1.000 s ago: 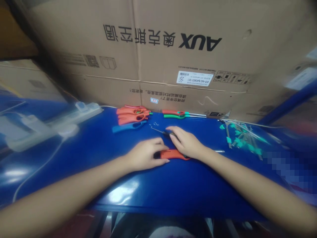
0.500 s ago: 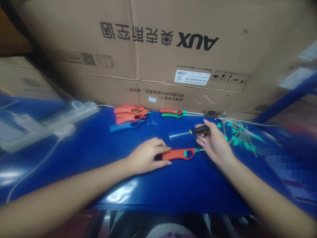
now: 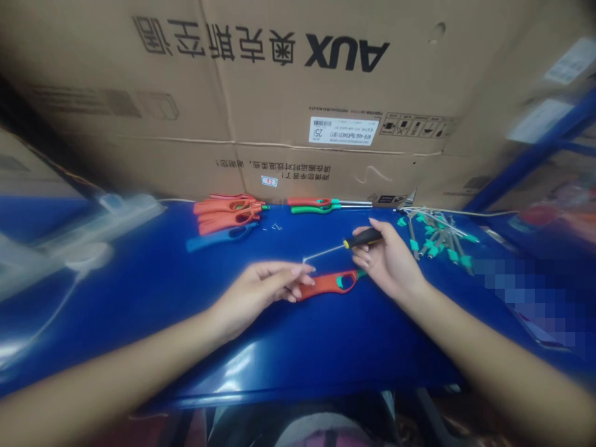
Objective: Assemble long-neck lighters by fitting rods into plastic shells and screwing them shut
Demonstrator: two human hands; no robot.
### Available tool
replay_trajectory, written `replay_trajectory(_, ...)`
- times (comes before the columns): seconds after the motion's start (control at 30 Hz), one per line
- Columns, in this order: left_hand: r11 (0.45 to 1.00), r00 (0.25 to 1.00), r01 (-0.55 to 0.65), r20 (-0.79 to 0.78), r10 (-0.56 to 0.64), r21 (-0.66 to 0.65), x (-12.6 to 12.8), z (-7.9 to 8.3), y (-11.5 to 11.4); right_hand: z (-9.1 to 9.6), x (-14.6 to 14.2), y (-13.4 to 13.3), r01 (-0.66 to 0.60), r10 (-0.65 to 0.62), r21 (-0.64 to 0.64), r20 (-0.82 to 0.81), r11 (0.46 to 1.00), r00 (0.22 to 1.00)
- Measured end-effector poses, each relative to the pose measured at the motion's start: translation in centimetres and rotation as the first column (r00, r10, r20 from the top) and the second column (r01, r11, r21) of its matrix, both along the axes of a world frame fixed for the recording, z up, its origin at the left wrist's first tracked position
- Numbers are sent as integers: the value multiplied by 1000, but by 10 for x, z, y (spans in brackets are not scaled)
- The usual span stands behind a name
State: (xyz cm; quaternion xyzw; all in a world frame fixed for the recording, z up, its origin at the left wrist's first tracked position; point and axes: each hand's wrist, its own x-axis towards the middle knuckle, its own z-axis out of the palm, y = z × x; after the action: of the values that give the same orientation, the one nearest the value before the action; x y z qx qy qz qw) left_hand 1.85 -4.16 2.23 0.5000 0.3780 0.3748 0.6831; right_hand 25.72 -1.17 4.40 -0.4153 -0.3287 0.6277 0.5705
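Right hand: my right hand point(image 3: 391, 257) is closed around the black handle of the screwdriver point(image 3: 354, 241), thumb uppermost; shaft slopes down and leftward.
Screwdriver tip: right at my left fingertips; touching or just short of them, I cannot tell. A small pale speck shows there, too small to identify.
Left hand: my left hand point(image 3: 265, 288) has thumb and forefinger drawn close together, other fingers curled beneath. Whether anything is pinched, I cannot tell.
Orange handle: the orange handle point(image 3: 323, 284) lies on the blue table point(image 3: 279, 357) between my hands, its left end at my curled left fingers, its green-collared right end running behind my right hand.
Loose bits: small pale pieces point(image 3: 275, 227) beyond my left hand.
Far row, left: stacked orange handles point(image 3: 223, 214), with a blue handle point(image 3: 218, 238) just in front.
Far row, middle: red and green pieces with metal rods point(image 3: 311, 206), side by side.
Far row, right: heap of green-fitted rods point(image 3: 437, 239).
Backdrop: cardboard box point(image 3: 261, 93), its printing upside down.
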Motion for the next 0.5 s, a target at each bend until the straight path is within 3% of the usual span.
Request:
replay_trajectory(0.13, 996, 997, -22, 67, 28, -87, 0, 0, 3, -4, -1, -2, -37, 37, 26, 2, 999, 999)
replay_trajectory(0.5, 996, 998, -61, -25, 60, -67, 0, 0, 4, -9, -2, -5, -46, 45, 42, 37, 998, 998)
